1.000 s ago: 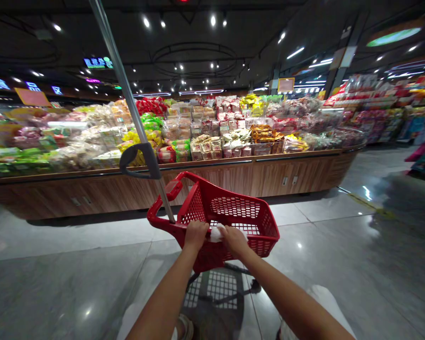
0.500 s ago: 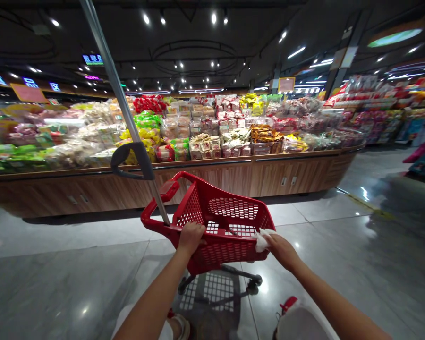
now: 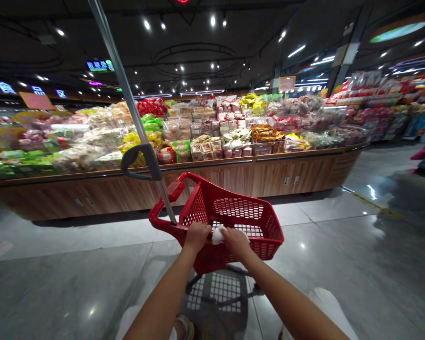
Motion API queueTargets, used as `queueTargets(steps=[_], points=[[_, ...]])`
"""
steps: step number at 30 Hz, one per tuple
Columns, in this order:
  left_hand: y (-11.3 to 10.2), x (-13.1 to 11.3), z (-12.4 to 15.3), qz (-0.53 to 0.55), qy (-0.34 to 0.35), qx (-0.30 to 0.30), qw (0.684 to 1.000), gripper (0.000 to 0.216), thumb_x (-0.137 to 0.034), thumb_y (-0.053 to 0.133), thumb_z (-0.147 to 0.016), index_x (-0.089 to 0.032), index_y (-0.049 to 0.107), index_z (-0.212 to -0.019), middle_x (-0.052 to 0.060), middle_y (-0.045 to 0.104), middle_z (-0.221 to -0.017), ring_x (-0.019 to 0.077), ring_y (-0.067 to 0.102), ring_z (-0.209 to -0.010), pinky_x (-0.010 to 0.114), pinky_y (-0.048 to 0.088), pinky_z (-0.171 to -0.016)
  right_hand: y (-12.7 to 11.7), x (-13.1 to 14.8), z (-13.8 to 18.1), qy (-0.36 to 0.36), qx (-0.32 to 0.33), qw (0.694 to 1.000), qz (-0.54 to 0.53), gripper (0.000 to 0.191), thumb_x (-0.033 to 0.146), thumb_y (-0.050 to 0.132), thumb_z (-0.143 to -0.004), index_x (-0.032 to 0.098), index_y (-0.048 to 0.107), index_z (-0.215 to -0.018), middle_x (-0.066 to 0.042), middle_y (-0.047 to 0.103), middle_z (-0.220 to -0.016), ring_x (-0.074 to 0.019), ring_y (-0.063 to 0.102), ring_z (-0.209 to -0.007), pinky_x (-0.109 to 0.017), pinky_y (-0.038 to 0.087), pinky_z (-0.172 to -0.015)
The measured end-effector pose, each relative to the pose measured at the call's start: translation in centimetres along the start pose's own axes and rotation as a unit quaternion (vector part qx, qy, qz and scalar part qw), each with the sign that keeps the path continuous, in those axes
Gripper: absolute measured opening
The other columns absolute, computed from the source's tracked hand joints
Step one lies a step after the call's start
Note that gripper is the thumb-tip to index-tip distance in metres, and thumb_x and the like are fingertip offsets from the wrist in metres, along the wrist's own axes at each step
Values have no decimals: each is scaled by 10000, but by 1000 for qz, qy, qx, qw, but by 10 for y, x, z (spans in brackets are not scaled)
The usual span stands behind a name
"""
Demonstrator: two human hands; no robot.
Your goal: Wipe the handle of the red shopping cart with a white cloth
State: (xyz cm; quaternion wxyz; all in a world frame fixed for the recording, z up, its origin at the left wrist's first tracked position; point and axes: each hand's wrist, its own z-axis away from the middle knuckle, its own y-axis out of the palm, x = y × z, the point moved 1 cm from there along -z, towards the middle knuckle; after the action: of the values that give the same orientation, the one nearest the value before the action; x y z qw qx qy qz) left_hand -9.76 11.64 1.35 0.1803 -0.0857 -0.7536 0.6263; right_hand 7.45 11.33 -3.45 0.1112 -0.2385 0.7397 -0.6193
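A red plastic shopping cart stands in front of me, with perforated basket walls and its handle end to the left. My left hand is closed over the near rim of the basket, towards the handle end. Just right of it, my right hand presses a crumpled white cloth against the same rim; whether it is cloth or tissue I cannot tell for sure. A metal pole with a grey loop grip rises from the cart's handle end.
Beyond the cart runs a long wood-panelled display counter heaped with packaged snacks. More stocked shelves stand at the right. Shiny grey floor tiles lie around the cart, and my feet are below it.
My right hand has slid the white cloth left along the near rim, from the far right corner to beside my left hand. The cart appears slightly further right in view.
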Motion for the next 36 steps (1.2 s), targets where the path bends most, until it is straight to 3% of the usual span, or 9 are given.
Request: queueTargets(steps=[6,9,12,19,22,25,28,32,36], points=[[5,13,6,-4,5,-5,1000,257,-390,718,-749,-171,653,-865,104,666,-826,277,594,-847,358,375,-745,10,-119,80,23,-11,999,27,356,206,495,-869,198,569,-1217,-87,671,-975,-203,611,-884,-298,424,-773],[6,10,4,0,-5,-9,1000,257,-395,721,-745,-175,655,-859,100,667,-821,282,594,-854,365,372,-750,14,-154,107,32,-62,997,21,403,189,468,-856,220,552,-1249,-82,656,-1091,-214,584,-1001,-332,421,-870],[4,1,-1,5,-15,-5,1000,238,-376,715,-752,-173,659,-863,103,673,-843,282,596,-860,370,372,-753,13,-140,98,54,-57,997,25,401,187,472,-858,205,547,-1252,-95,649,-1102,-220,579,-1007,-349,413,-887],[0,-20,-12,14,-22,-3,1000,161,-204,512,-881,-155,664,-896,113,687,-863,261,606,-869,360,370,-750,3,-16,5,26,-22,999,-11,356,208,429,-920,203,520,-1265,-86,654,-1040,-200,588,-933,-304,405,-808],[-1,-20,-13,25,-6,-5,1000,216,-154,446,-901,-149,662,-894,113,689,-872,254,609,-858,358,371,-742,1,2,-8,19,-21,1000,-12,335,211,390,-944,206,526,-1249,-88,652,-1039,-194,584,-926,-299,397,-804],[-2,-13,-12,22,14,6,1000,140,-247,563,-862,-148,656,-897,119,685,-882,266,605,-861,358,377,-733,-2,-27,10,8,11,1000,9,353,217,421,-932,206,508,-1274,-91,658,-1025,-197,588,-916,-295,393,-791],[-1,-6,-10,9,15,11,1000,232,-358,675,-791,-154,653,-898,122,680,-865,281,604,-870,363,382,-745,-2,-88,51,23,26,999,36,373,220,490,-892,211,524,-1263,-92,662,-1022,-203,590,-927,-299,392,-804],[1,-5,-9,8,11,11,1000,278,-389,711,-758,-153,656,-895,120,678,-855,291,608,-870,373,386,-748,8,-162,103,49,-26,998,39,372,177,487,-858,199,559,-1223,-84,660,-1054,-210,584,-973,-331,411,-863],[0,-12,-10,20,2,2,1000,256,-342,716,-754,-142,662,-905,121,679,-876,293,610,-878,378,387,-751,16,-162,104,73,-82,993,37,378,150,487,-841,183,569,-1209,-101,653,-1084,-218,577,-990,-353,413,-887]])
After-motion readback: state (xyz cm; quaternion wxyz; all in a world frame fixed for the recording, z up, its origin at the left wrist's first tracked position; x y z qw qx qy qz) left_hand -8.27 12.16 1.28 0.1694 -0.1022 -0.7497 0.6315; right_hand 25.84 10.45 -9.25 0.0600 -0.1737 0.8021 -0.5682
